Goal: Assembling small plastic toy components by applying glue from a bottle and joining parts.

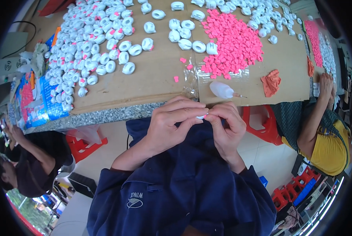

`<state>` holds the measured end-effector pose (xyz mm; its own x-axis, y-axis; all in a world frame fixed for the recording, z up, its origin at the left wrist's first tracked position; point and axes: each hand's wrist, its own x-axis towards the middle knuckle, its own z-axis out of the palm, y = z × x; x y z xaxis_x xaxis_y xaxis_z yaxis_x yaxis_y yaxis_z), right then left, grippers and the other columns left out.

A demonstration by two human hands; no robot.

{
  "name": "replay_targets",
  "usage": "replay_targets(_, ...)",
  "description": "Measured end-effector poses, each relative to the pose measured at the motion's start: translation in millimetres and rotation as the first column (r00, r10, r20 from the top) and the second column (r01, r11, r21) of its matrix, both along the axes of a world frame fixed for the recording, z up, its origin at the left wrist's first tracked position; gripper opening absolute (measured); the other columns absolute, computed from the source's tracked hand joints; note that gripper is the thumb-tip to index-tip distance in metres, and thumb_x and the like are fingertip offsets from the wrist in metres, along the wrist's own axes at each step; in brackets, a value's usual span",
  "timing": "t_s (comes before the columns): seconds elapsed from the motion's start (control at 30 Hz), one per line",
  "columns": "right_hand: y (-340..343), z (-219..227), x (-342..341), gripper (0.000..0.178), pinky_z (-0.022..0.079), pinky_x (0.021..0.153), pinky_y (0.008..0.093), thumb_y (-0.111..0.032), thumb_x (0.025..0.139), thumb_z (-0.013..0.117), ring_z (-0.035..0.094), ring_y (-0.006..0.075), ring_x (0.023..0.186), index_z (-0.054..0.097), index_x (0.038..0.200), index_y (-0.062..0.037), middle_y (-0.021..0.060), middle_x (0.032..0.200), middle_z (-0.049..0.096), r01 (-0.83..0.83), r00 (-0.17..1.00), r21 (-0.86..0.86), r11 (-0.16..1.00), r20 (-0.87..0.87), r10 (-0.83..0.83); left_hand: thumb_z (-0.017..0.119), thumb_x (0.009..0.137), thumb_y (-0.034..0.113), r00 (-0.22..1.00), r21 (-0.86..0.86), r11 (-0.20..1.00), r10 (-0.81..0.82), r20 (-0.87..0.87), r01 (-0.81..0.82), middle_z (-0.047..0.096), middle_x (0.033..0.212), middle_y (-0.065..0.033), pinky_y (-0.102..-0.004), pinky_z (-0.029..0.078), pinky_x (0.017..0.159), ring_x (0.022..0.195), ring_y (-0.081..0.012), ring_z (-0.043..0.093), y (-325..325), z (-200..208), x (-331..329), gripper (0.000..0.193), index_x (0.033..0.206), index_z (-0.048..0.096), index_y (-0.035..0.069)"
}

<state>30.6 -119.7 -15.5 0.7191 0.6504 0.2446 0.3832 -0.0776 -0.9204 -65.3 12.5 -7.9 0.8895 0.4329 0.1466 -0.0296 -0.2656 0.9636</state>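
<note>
Just off the table's near edge, my left hand [170, 124] pinches a small white plastic piece [200, 117], mostly hidden by the fingers. My right hand [228, 124] meets it, thumb and forefinger closed at the white piece's right end. A bit of pink [206, 116] shows at those fingertips, apparently a small pink piece against the white one. Beyond my hands lies a squeeze bottle [221, 90] with a thin needle tip, on its side. A heap of small pink pieces [235, 43] and several white ring-shaped pieces [185, 33] lie farther back.
Many white pieces [93, 39], some with pink bits, cover the cardboard [152, 80] at left. More white pieces [266, 15] lie at the far right. A crumpled orange cloth [270, 83] is right of the bottle. Other people sit at left [30, 157] and right [325, 145].
</note>
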Motion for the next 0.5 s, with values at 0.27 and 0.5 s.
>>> replay_targets(0.27,1.1,1.5,-0.1,0.013,0.040,0.060,0.0244,0.007,0.067,0.068,0.052,0.0160,0.067,0.062,0.077,0.0026,0.0070,0.071,0.060,0.042,0.998,-0.020,0.999,0.039,-0.041,0.068,0.070,-0.002,0.992,0.237,0.965,0.123,-0.022,-0.114,0.065,0.093,-0.0102,-0.0310,0.048,0.076,0.086,-0.0238,0.061,29.3,3.2,2.4,0.019,0.089,0.067,0.002)
replay_targets(0.5,-24.8,-14.8,21.5,0.049,0.036,0.067,0.0212,0.001,0.063,0.076,0.047,0.0097,0.079,0.051,0.105,-0.0009,0.0030,0.093,0.054,0.251,0.967,-0.031,0.968,0.057,-0.249,0.068,0.071,0.004,0.892,0.665,0.640,0.442,0.093,-0.386,0.063,0.091,-0.0097,-0.0318,0.044,0.075,0.088,-0.0230,0.055,85.3,13.3,25.2,0.020,0.091,0.065,0.002)
